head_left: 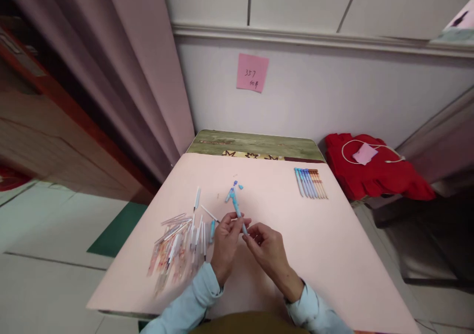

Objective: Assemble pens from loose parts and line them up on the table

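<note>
Over the middle of a pink table (pixel 333 255), my left hand (pixel 225 245) and my right hand (pixel 267 253) meet, both closed in a pinch on a light blue pen (pixel 237 209) that points away from me. A thin white refill sticks out to the left between my left fingers. Small blue pen parts (pixel 235 186) lie just beyond the pen's tip. To the left of my left hand is a loose pile of pen barrels and refills (pixel 177 242).
A neat row of several blue and orange pens (pixel 310 182) lies at the table's far right. A red cloth (pixel 374 173) with a white cable and pink note sits on a seat to the right. A pink sticky note (pixel 252 72) hangs on the wall. A curtain hangs at left.
</note>
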Motion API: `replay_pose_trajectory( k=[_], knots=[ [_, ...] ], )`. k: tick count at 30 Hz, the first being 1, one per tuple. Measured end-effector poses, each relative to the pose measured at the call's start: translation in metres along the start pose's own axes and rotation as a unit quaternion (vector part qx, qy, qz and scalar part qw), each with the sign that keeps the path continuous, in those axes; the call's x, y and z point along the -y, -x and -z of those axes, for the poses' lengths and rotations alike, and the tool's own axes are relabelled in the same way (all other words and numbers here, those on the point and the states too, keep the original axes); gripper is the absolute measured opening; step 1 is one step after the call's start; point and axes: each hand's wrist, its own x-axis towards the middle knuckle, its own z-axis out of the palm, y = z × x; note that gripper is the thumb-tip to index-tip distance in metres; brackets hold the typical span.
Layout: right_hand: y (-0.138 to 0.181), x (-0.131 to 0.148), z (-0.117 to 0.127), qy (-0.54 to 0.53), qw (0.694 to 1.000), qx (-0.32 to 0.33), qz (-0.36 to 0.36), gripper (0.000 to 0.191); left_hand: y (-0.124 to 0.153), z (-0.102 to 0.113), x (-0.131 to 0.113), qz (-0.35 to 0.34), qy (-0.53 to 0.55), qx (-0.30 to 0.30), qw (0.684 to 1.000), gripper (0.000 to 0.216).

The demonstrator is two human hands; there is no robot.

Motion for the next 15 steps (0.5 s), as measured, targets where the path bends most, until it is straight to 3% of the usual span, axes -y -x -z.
replay_pose_trajectory(
  k=[5,11,15],
  knots=[
    [-0.013,-0.02,0.015,0.035,0.997,-0.062,-0.009,0.013,-0.002,-0.003,0.019,-0.03,-0.026,0.032,0.999,0.044],
    [-0.071,-0.068,0.086,0.197,0.96,-0.196,-0.045,0.02,0.008,0.007,0.046,-0.097,-0.163,0.064,0.98,0.033],
    [-0.108,-0.09,0.124,0.328,0.913,-0.202,-0.13,0.02,0.009,0.009,0.046,-0.122,-0.189,0.082,0.971,0.025]
  ],
)
